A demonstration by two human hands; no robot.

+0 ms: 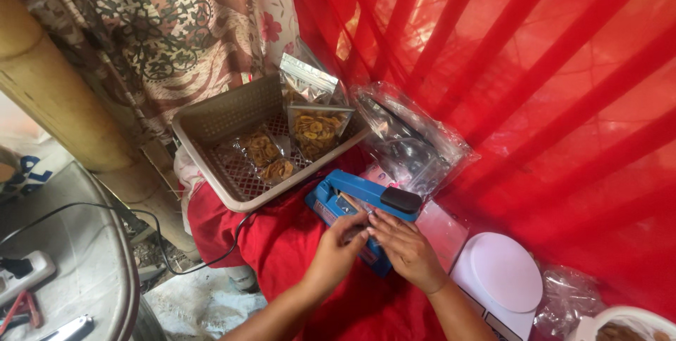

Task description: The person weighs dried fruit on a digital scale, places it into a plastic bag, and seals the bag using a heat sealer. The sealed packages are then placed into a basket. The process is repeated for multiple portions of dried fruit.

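Note:
A blue heat sealer (352, 203) with a black handle end lies on a red cloth (282, 242). My left hand (340, 242) and my right hand (401, 246) meet at its near edge, fingertips pinching the edge of a clear pouch against the sealer bar. The pouch (440, 225) lies flat to the right of my right hand. Its contents cannot be made out.
A beige slotted basket (225, 119) behind the sealer holds several clear pouches of yellow chips (317, 129). A heap of empty clear bags (412, 140) lies right of it. A white round scale (503, 274) stands near right. A black cord (176, 263) trails left toward a power strip (24, 270).

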